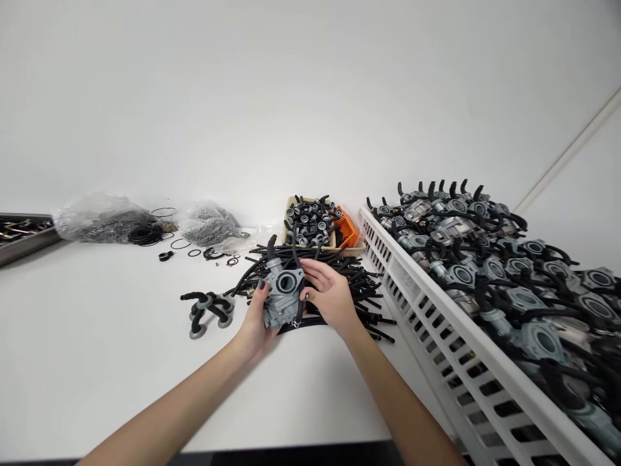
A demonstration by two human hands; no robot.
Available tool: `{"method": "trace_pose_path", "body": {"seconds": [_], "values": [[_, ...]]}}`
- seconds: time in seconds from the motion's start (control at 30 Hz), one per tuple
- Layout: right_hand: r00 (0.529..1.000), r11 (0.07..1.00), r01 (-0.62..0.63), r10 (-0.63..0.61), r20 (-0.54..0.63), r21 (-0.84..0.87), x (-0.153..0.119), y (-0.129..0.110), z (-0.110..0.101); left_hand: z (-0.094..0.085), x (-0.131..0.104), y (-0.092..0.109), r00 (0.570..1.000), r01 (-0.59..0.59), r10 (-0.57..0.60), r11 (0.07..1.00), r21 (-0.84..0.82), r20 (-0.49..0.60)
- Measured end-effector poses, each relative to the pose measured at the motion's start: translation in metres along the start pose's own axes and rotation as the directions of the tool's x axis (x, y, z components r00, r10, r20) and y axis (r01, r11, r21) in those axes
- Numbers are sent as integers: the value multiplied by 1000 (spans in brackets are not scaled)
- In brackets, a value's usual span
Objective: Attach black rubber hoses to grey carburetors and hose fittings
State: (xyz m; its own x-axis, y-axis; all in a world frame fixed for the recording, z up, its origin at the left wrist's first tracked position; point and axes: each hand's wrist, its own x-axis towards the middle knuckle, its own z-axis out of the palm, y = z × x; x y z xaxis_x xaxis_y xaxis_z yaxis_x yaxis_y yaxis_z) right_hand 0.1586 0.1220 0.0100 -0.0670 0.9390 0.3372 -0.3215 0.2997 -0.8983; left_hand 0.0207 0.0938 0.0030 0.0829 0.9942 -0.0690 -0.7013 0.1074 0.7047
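A grey metal carburetor (279, 299) is held up above the table in my left hand (255, 323), thumb on its near left side and the other fingers under it. Its round bore faces up toward me, and a black rubber cap with a bent tip stands at its top. Along its right side runs a thin black hose (299, 304). My right hand (330, 294) closes its thumb and fingers round this hose against the carburetor's side; the fingertips are partly hidden. Behind and below lies a heap of loose black hoses (359, 291).
A white slatted crate (436, 304) full of carburetors fills the right side. At the back stand a cream bin (286, 226) of black-capped parts and an orange tray (348, 226). Several capped parts (206, 312) lie left of my hands. Plastic bags (104, 217), rubber rings and a metal tray (29, 243) are farther left.
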Motion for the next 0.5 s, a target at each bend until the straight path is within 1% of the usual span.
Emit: {"method": "trace_pose_path", "body": {"seconds": [0.13, 0.33, 0.43, 0.5], "values": [[995, 1000, -19, 17, 99, 12, -2, 0, -1, -1, 0, 3, 998, 66, -66, 998, 17, 7], [970, 1000, 7, -2, 244, -19, -5, -3, -4, 9, -5, 10, 984, 179, -178, 983, 29, -26], [960, 1000, -10, 16, 281, -21, -8, -5, -3, 11, -7, 12, 974, 224, -223, 974, 29, -40], [952, 999, -51, 53, 300, -15, -10, -9, -2, 11, -7, 11, 976, 216, -215, 976, 23, -30]]}}
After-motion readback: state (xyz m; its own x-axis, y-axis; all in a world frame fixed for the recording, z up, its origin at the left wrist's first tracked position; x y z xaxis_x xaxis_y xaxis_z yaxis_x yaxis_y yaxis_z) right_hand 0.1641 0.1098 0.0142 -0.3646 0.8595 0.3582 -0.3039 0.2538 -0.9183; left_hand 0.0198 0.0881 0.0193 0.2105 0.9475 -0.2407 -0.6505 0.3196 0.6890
